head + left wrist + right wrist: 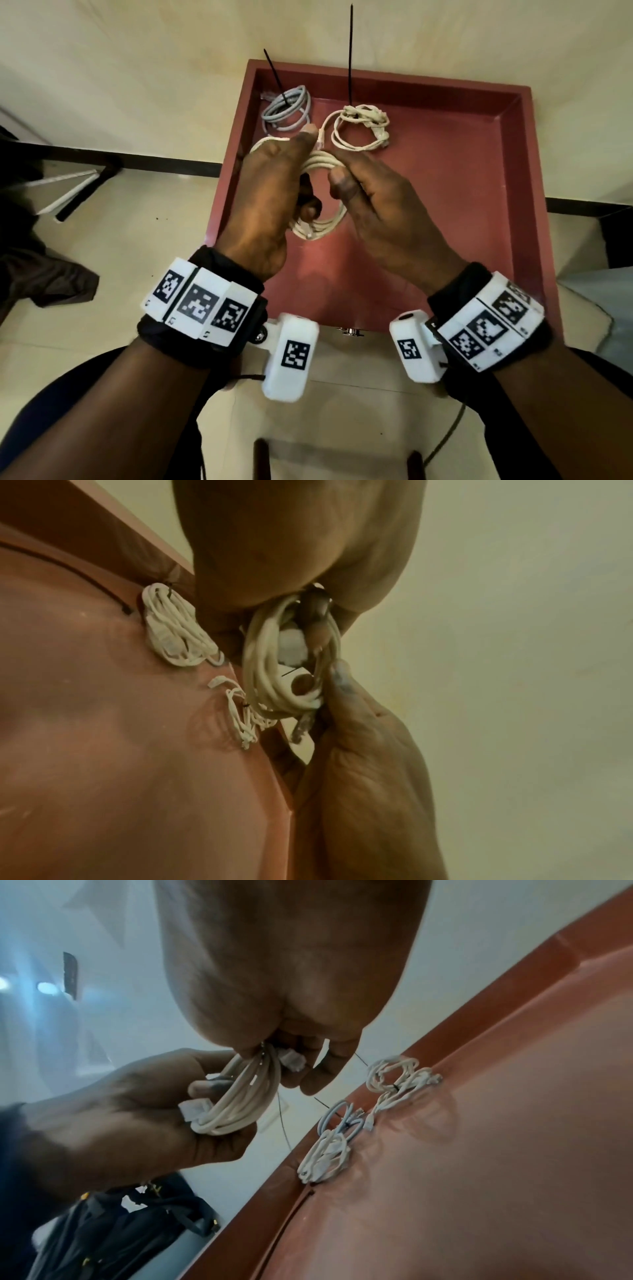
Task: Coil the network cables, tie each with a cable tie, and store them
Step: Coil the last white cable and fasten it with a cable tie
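My left hand (pixel 298 178) and right hand (pixel 342 178) both grip a cream network cable coil (pixel 320 224), held upright above the near left part of the red tray (pixel 445 212). In the right wrist view the left hand's fingers (pixel 209 1087) wrap the coil (pixel 240 1099) from below while the right hand's fingers (pixel 308 1077) pinch its top. A plug (pixel 190 1110) sticks out of the loops. Three tied coils lie in the tray: a grey coil (pixel 287 109), a cream coil (pixel 359 132), and a white coil (pixel 325 1158) mostly hidden behind my left hand in the head view.
Black cable tie tails (pixel 351 51) stick up from the tied coils. The tray's raised rim (pixel 527 178) runs round all sides. On the floor lie a black bag (pixel 130 1218), dark cloth (pixel 44 274) and a white-legged frame (pixel 68 192) to the left.
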